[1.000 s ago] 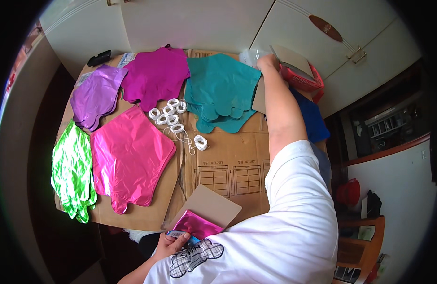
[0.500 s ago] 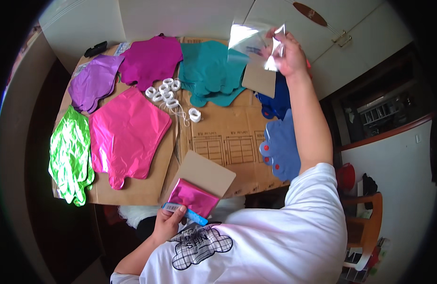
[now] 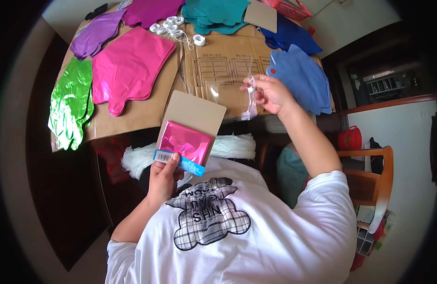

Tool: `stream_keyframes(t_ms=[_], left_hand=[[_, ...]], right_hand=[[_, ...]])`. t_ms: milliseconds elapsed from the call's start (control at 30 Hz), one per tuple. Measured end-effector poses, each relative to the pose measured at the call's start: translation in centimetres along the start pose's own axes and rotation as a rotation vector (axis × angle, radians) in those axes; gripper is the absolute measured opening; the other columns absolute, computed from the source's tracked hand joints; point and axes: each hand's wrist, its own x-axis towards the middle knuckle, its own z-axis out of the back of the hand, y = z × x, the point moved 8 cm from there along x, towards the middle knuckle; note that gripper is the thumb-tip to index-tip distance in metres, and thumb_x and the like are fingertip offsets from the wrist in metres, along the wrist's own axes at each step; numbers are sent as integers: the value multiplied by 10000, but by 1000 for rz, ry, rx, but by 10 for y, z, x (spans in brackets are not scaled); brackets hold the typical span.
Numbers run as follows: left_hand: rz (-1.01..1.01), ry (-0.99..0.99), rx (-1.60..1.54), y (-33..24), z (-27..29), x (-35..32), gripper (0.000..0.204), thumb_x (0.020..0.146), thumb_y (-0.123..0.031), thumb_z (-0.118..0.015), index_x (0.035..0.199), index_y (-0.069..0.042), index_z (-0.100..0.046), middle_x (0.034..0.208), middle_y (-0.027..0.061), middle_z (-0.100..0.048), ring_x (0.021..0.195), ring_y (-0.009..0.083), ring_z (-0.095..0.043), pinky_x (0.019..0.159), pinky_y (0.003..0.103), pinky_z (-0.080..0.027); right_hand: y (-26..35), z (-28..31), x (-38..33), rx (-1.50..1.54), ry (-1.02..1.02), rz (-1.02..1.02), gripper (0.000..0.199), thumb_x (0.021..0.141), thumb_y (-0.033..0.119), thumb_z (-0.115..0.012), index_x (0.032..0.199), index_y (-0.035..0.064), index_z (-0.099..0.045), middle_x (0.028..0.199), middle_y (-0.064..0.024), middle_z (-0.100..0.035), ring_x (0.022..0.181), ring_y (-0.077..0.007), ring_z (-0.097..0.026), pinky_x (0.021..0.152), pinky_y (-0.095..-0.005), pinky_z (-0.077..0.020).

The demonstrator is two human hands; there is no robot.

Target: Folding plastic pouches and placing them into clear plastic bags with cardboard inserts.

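Close to my body, my left hand (image 3: 164, 177) grips a small stack at its lower end, thumb on top. In that stack are a brown cardboard piece (image 3: 194, 108), a folded shiny pink foil balloon (image 3: 185, 142) lying on it, and a blue label (image 3: 192, 166) with a barcode along the bottom edge. Over the table's front part, my right hand (image 3: 270, 94) pinches the edge of a clear plastic bag (image 3: 228, 97). The bag hangs to the left of the fingers, and I see the cardboard table top through it.
Flat foil balloons in green (image 3: 69, 104), pink (image 3: 128, 66), purple (image 3: 98, 33), teal (image 3: 216, 16) and blue (image 3: 299, 78) ring the cardboard-covered table (image 3: 145, 111). White ribbon rolls (image 3: 173, 28) sit mid-table. A cardboard stack (image 3: 261, 16) and red basket (image 3: 289, 7) stand far right; a wooden chair (image 3: 381, 184) stands right.
My right hand has come down and nearer from the far right, bringing the clear bag toward the cardboard stack. My left hand still holds the stack, now more upright. The view has tilted down.
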Motion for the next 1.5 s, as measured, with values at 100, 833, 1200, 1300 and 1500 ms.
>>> stream_keyframes(t_ms=[100,833,1200,1300,1500], left_hand=[[6,26,-22,3,-4,-5,166,933,-226,-595,875,-72,-611,706,-7,-596,571,68,-505,528,219,-391],[105,53,240,50,-44,20,221,948,-282,-556,1027,-83,-609,862,11,-659,722,114,-612,626,236,-457],[-1143,277,1447,-142,-99,19,129,776,-54,-697,896,-34,-655,910,100,-647,810,241,-631,716,324,-502],[-1227,479,1470,-140,-124,48,144,763,-97,-702,882,-39,-646,955,88,-640,837,276,-625,726,361,-511],[-1244,608,1655,-122,-135,84,135,763,-167,-671,838,-55,-667,935,71,-645,865,277,-617,788,371,-499]], right_hand=[[14,4,-15,-134,-94,14,206,898,198,-598,1005,24,-627,909,-80,-663,538,-43,-487,442,-166,-324],[-131,-90,-109,198,-209,258,211,910,284,-630,958,79,-647,780,38,-635,630,-19,-533,542,-188,-418],[-108,-5,-132,356,31,92,154,868,106,-634,1010,63,-674,840,-4,-670,600,-33,-538,479,-182,-367],[-97,-33,-138,271,142,-50,221,842,117,-654,1025,-6,-661,826,-31,-667,583,-24,-536,467,-174,-375],[-116,-54,-109,183,371,-199,206,801,176,-702,924,13,-680,655,4,-616,455,-28,-473,387,-180,-308]])
